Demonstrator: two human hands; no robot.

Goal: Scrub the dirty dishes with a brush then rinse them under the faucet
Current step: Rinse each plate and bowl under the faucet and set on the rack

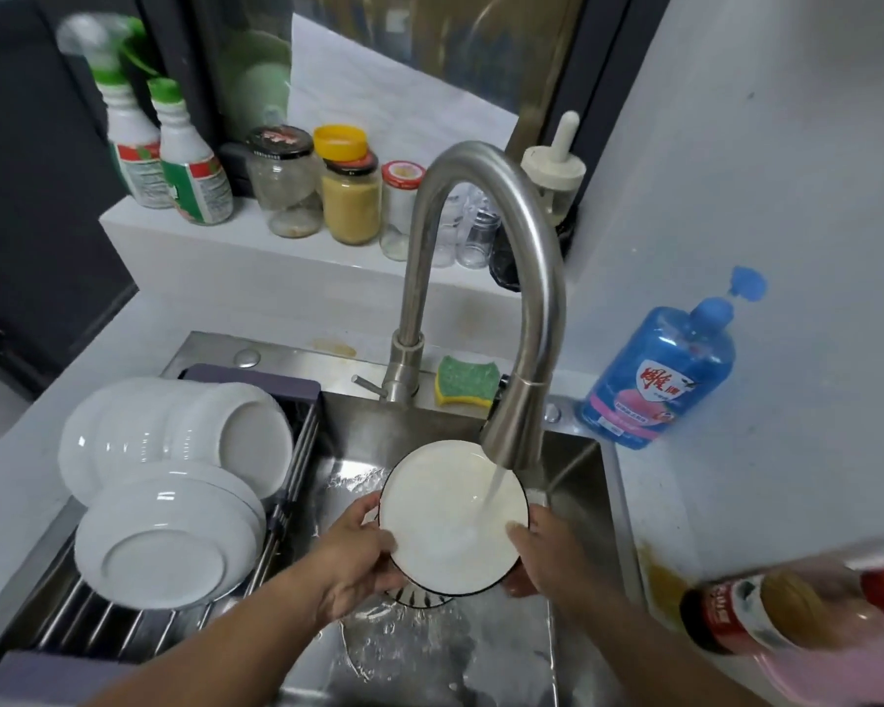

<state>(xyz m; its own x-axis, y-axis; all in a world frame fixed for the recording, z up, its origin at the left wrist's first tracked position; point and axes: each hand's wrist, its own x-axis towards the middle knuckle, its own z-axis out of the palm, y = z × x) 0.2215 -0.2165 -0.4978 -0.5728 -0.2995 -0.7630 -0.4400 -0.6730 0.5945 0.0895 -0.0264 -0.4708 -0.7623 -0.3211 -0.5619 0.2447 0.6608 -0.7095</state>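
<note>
Head view, white black-rimmed bowl [445, 523] gripped by both hands, under faucet [486, 278] stream

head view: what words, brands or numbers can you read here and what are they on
"雕": large red character on the white shield of the blue pump bottle; the smaller print under it is too blurred to read.
Near green-capped bottle: printed label, unreadable.
Far green-capped bottle: printed label, unreadable.
Black jar lid and red jar lid: marks too blurred to read.
Red-labelled bottle: blurred, unreadable.
</note>
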